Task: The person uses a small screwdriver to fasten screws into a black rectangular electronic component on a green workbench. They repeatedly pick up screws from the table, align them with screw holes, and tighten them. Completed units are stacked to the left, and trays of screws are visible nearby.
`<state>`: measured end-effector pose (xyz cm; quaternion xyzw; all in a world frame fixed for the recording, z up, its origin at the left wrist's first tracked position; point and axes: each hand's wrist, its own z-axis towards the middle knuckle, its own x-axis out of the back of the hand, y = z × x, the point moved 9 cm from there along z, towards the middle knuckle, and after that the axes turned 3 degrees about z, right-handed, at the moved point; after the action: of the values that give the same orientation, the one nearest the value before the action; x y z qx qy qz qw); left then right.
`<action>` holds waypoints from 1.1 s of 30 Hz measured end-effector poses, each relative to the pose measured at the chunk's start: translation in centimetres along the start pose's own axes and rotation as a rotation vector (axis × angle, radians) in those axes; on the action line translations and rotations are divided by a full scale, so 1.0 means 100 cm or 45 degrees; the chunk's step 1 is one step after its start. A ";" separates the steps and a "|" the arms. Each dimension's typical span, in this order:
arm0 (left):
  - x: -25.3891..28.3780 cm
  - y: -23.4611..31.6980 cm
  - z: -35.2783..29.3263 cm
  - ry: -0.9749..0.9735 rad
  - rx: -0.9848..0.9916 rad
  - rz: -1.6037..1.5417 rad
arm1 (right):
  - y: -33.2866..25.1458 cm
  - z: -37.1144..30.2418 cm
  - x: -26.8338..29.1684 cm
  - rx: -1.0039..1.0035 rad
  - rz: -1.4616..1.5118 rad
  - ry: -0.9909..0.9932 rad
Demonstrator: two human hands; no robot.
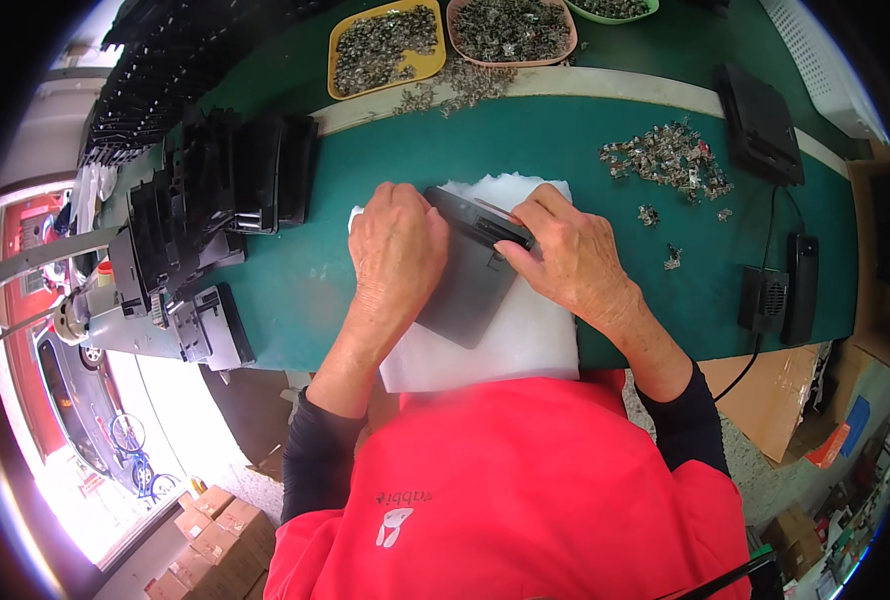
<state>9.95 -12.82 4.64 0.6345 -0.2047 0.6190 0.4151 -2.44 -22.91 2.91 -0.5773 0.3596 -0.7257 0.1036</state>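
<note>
On a white foam pad lies a dark grey, flat plastic housing, tilted, its slotted edge facing away from me. My left hand is closed on the housing's left upper corner, fingers curled under. At the slotted edge, my right hand is pinched, its thumb against the housing. A slender metal piece sticks out from the right fingers over the edge; its exact kind cannot be made out.
Small metal parts lie in a heap at right and fill a yellow tray and a pink tray at the back. Black housings stand stacked at left. A black box and a corded black device sit at right.
</note>
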 end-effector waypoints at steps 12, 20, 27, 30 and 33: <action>-0.024 -0.048 0.005 -0.275 0.457 -0.756 | 0.000 0.000 0.001 0.005 0.053 -0.004; -0.027 -0.052 0.012 -0.568 0.324 -0.740 | -0.016 0.004 0.020 0.213 0.033 0.108; -0.028 -0.053 -0.003 -0.361 0.359 -0.883 | -0.055 0.002 0.004 0.292 -0.478 -0.082; -0.025 -0.052 -0.004 -0.338 0.375 -0.822 | -0.062 0.003 -0.007 0.328 -0.569 -0.066; -0.022 -0.050 -0.003 -0.344 0.363 -0.776 | -0.062 0.004 -0.015 0.334 -0.608 -0.041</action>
<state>13.28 -10.31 1.14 0.7941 0.0292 0.3998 0.4569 0.01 -17.80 5.79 -0.6389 0.1147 -0.7607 0.0091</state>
